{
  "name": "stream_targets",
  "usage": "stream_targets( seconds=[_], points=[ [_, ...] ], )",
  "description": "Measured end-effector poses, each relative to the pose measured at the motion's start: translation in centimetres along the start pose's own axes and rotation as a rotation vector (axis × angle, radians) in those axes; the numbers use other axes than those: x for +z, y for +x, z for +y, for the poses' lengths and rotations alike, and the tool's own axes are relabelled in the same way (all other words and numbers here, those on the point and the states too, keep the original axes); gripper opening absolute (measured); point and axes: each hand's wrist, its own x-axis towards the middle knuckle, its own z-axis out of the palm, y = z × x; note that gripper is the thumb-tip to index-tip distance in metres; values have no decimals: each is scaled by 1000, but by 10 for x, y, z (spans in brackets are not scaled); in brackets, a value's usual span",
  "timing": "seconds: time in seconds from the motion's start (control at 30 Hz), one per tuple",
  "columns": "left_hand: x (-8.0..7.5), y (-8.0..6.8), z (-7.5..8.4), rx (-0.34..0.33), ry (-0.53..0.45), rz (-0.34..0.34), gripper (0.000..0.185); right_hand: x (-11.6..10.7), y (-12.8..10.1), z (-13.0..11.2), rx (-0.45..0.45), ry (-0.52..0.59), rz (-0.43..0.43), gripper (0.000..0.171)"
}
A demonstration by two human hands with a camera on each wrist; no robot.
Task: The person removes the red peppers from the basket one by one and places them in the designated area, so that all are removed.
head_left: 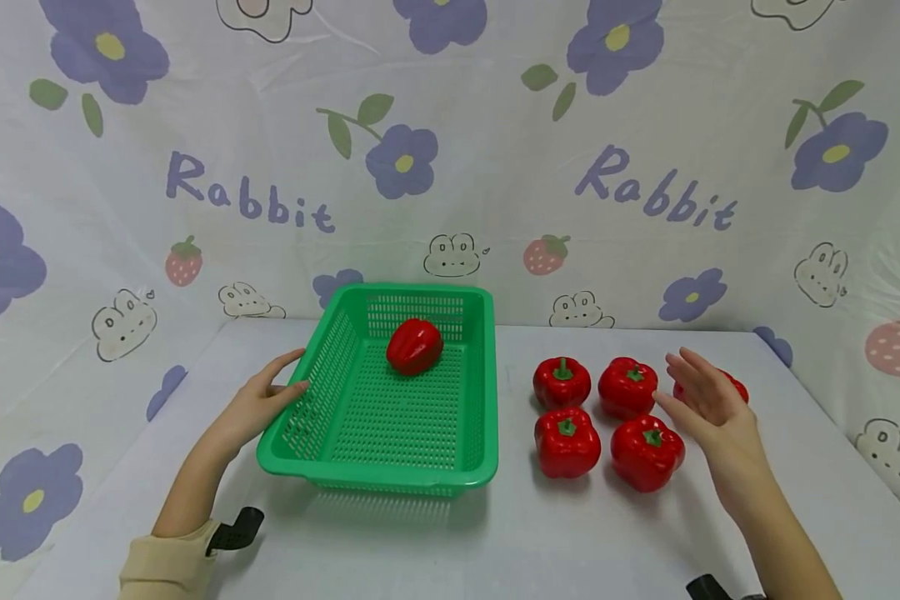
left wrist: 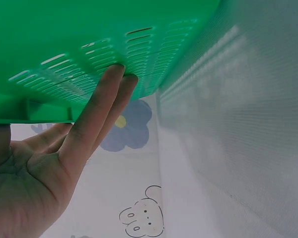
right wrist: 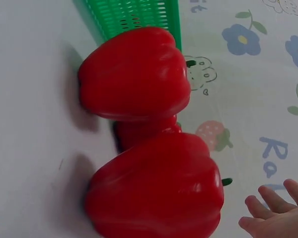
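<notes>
A green plastic basket (head_left: 390,477) stands on the table with one red bell pepper (head_left: 415,347) lying inside. At its left rim is my left hand (head_left: 258,404); the thumb lies over the rim, and in the left wrist view extended fingers (left wrist: 97,109) touch the slotted outer wall. To the basket's right, several red bell peppers stand in a group, among them a front left pepper (head_left: 567,442) and a front right pepper (head_left: 647,454). My right hand (head_left: 720,425) hovers beside them, fingers spread and holding nothing, partly covering the rightmost pepper (head_left: 735,386).
Behind the white table (head_left: 570,542) hangs a cloth (head_left: 495,125) printed with flowers, rabbits and strawberries. Wrist cameras, such as the black one at the left sleeve (head_left: 236,529), are worn on my arms.
</notes>
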Motion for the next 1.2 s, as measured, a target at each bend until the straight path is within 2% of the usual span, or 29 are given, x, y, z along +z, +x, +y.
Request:
stream_targets(
  seconds=[0.07, 0.3, 0.53, 0.67, 0.93, 1.2],
  points=[
    [0, 0, 0, 1, -6, 0, 66, 3, 2, -3, -9, -38, 6, 71],
    [0, 1, 0, 7, -12, 0, 66, 16, 8, -15, 11, -27, -12, 73],
    [-1, 1, 0, 8, -9, -1, 66, 34, 17, -27, 11, -72, -41, 74],
    [-1, 0, 0, 11, -19, -2, 65, 47, 24, -33, 15, -52, -68, 73],
    [0, 1, -2, 7, -50, 1, 66, 77, 40, -42, 38, 91, -154, 71],
    [1, 3, -4, 3, -71, 2, 66, 110, 56, -50, 5, 146, -203, 69]
  ],
)
